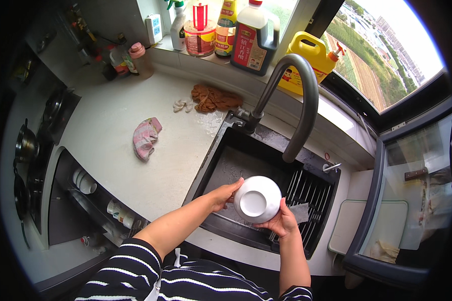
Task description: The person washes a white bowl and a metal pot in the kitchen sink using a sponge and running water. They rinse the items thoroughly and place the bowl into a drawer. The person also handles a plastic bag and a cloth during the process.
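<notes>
A: From my remote station, I need the position of the white bowl [258,198].
B: I read it above the sink [271,134], off the far edge with the faucet [310,95] and closer to the near edge. It is inverted, foot ring [253,203] toward the head camera.
A: State of the hands?
B: The left hand [227,194] clasps the left side of the wall, thumb on the outer face. The right hand [283,221] grips the lower right, thumb up along the side, fingers reaching below. I cannot tell how the hidden fingertips sit.
A: Which hand is nearer?
B: Neither; both touch it. The left is closer to the sink's left edge, the right to the rack [312,194] along the right edge. A pale grey pad [300,212] lies just beside the right hand; I cannot confirm contact.
A: Long axis?
B: None; the bowl is round. I take the line between the two grips as reference, slanting from left down to the right. In my judgement, any tilt or rotation pivots about that line.
</notes>
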Motion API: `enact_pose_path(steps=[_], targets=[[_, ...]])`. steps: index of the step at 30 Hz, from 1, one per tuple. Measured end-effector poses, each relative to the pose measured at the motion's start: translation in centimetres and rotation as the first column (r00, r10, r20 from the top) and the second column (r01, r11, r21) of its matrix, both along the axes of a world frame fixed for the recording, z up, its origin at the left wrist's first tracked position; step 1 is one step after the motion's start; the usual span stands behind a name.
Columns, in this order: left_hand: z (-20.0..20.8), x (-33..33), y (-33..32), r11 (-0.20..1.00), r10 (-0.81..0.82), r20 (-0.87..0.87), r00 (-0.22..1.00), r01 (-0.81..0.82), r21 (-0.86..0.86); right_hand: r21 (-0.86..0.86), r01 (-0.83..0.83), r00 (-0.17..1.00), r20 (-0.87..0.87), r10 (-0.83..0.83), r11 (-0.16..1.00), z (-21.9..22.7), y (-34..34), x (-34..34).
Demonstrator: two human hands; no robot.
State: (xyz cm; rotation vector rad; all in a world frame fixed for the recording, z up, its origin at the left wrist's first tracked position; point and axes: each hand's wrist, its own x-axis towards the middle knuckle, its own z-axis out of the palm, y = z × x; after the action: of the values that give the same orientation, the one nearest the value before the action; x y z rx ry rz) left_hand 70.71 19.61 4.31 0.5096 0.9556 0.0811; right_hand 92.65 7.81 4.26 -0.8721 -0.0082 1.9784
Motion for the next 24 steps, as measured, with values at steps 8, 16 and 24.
enact_pose_path(steps=[8, 16, 24], targets=[[-0.7, -3.3, -2.8, 0.928, 0.355, 0.457, 0.816, -0.249, -0.276, -0.053, -0.030, 0.970, -0.243, 0.016, 0.998, -2.4, -0.1, -2.0], [0.0, -5.5, -3.8, 0.907, 0.342, 0.456, 0.822, -0.160, -0.390, -0.073, -0.129, 0.981, -0.152, 0.117, 0.989, -1.5, 0.3, -2.9], [1.0, -6.0, -5.0, 0.909, 0.387, 0.461, 0.798, -0.245, -0.337, -0.044, -0.193, 0.977, 0.080, 0.196, 0.980, 1.7, 0.8, -5.4]])
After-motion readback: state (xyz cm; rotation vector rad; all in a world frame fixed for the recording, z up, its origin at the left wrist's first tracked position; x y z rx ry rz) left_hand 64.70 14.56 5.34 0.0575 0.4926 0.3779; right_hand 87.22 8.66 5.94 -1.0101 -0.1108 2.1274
